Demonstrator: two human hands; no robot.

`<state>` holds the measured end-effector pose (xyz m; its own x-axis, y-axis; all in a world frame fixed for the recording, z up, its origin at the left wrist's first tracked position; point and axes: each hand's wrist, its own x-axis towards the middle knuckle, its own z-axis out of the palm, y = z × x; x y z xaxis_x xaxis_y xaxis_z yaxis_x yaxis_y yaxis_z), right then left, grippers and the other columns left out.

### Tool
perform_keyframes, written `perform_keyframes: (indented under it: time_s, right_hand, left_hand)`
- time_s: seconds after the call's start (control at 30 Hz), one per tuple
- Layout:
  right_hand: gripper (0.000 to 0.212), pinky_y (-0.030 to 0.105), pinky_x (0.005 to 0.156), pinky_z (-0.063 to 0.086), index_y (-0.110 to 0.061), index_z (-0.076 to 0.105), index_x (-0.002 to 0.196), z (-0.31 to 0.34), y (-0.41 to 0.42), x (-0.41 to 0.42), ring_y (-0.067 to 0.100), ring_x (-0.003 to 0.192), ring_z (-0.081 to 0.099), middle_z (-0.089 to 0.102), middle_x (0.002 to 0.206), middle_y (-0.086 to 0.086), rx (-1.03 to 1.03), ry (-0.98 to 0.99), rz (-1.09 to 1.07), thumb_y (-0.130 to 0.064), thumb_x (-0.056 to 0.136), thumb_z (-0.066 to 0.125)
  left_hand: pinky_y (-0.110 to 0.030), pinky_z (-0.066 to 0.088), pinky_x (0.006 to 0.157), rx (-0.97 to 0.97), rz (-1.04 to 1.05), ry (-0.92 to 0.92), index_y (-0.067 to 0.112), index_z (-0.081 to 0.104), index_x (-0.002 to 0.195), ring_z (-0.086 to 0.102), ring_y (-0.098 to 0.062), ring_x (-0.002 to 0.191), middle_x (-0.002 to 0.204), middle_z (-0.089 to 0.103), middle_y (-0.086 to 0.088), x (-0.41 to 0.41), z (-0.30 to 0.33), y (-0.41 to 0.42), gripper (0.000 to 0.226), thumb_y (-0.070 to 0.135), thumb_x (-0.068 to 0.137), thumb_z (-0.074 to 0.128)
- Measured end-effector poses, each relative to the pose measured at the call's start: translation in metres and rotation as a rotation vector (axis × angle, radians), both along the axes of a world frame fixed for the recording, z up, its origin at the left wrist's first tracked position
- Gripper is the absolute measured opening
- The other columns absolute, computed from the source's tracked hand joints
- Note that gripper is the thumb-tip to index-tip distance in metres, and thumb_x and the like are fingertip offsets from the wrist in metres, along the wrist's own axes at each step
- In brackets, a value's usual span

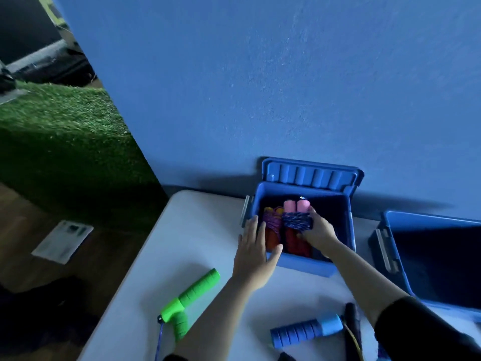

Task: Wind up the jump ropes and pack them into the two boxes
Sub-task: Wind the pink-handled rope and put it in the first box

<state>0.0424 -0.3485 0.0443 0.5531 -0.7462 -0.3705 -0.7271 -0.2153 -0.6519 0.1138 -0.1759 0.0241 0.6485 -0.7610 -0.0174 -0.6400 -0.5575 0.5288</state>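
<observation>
inside the blue box [302, 264], right hand [318, 231] grips pink-handled rope [296, 220].

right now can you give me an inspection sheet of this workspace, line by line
surface: white table against a blue wall.
job's things: open blue box with lid up holds an orange-handled rope bundle and a pink-handled rope bundle; second blue box at right looks empty; green handles, blue handle and black handle lie on the table.
clutter: nothing seen.
hands: left hand rests on the box's near-left corner; right hand grips the pink-handled bundle inside.
cables: nothing seen.
surroundings: artificial grass, paper on a wooden floor.
</observation>
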Motion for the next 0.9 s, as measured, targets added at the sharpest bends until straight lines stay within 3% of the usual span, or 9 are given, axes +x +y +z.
perform_keyframes:
  time_s: [0.2,0.23,0.3,0.37,0.53,0.63,0.73,0.83,0.9]
  right_hand:
    - [0.044,0.027,0.072,0.041,-0.001,0.059,0.116,-0.021,-0.002,0.011,0.032,0.101,0.061,0.066,0.107,0.020,0.049,0.185,0.053,-0.013,0.076,0.073]
    - [0.050,0.028,0.073,0.042,-0.004,0.056,0.123,-0.023,-0.003,0.013,0.032,0.103,0.061,0.065,0.108,0.020,0.031,0.208,0.086,-0.013,0.077,0.072]
    - [0.081,0.026,0.075,0.043,-0.010,0.025,0.146,-0.028,-0.003,0.017,0.032,0.107,0.060,0.063,0.113,0.019,0.011,0.227,0.124,-0.012,0.078,0.070]
    - [0.096,0.026,0.074,0.043,-0.010,0.005,0.149,-0.031,-0.004,0.019,0.032,0.107,0.059,0.061,0.118,0.019,0.005,0.239,0.166,-0.013,0.078,0.069]
    - [0.099,0.025,0.080,0.044,-0.013,0.005,0.150,-0.030,-0.009,0.018,0.029,0.113,0.057,0.059,0.126,0.015,-0.016,0.295,0.203,-0.023,0.078,0.071]
    - [0.083,0.024,0.079,0.043,-0.014,0.028,0.144,-0.025,-0.008,0.009,0.029,0.113,0.057,0.061,0.124,0.012,-0.070,0.326,0.260,-0.034,0.077,0.073]
    - [0.051,0.024,0.065,0.037,-0.011,0.058,0.117,-0.013,-0.006,-0.008,0.027,0.103,0.060,0.067,0.112,0.011,-0.103,0.274,0.239,-0.039,0.077,0.072]
    - [0.049,0.029,0.084,0.043,-0.007,0.057,0.122,0.007,-0.001,-0.029,0.028,0.106,0.059,0.065,0.113,0.012,-0.113,0.113,0.145,-0.027,0.080,0.072]
    - [0.052,0.031,0.093,0.044,-0.007,0.053,0.129,0.017,0.002,-0.043,0.026,0.106,0.059,0.062,0.119,0.011,-0.135,-0.007,0.109,-0.021,0.082,0.070]
  left_hand:
    - [-0.040,0.000,0.118,0.027,-0.014,-0.040,0.017,0.020,0.152,-0.008,-0.021,0.148,0.161,-0.002,-0.006,-0.001,-0.005,-0.003,0.086,0.066,0.082,0.006]
    - [-0.041,0.000,0.118,0.028,-0.007,-0.034,0.018,0.021,0.152,-0.009,-0.021,0.148,0.161,-0.001,-0.006,-0.001,-0.004,-0.003,0.084,0.064,0.082,0.008]
    - [-0.045,0.001,0.118,0.031,0.000,-0.024,0.019,0.023,0.151,-0.010,-0.021,0.147,0.161,0.002,-0.006,-0.002,-0.003,-0.004,0.082,0.062,0.082,0.008]
    - [-0.045,-0.001,0.118,0.068,-0.007,-0.015,0.020,0.022,0.151,-0.012,-0.020,0.147,0.161,0.003,-0.005,-0.001,-0.002,-0.004,0.083,0.062,0.081,0.005]
    - [-0.046,0.002,0.118,0.063,0.004,-0.034,0.021,0.028,0.149,-0.006,-0.020,0.148,0.159,0.013,-0.007,-0.001,0.000,-0.006,0.082,0.060,0.081,0.006]
    - [-0.048,0.002,0.117,0.097,0.006,-0.028,0.023,0.028,0.149,-0.006,-0.019,0.148,0.159,0.013,-0.006,-0.001,0.002,-0.005,0.084,0.061,0.079,0.003]
    - [-0.055,0.003,0.116,0.202,0.002,-0.025,0.028,0.020,0.150,-0.011,-0.015,0.147,0.160,0.007,-0.001,0.000,0.008,-0.006,0.081,0.062,0.079,-0.001]
    - [-0.061,0.004,0.114,0.258,0.013,0.002,0.031,0.017,0.150,-0.014,-0.012,0.146,0.160,0.004,0.002,-0.001,0.014,-0.006,0.058,0.052,0.097,0.020]
    - [-0.063,0.002,0.113,0.288,0.016,-0.007,0.032,0.013,0.151,-0.014,-0.012,0.146,0.160,0.001,0.001,-0.003,0.018,-0.006,0.055,0.048,0.099,0.022]
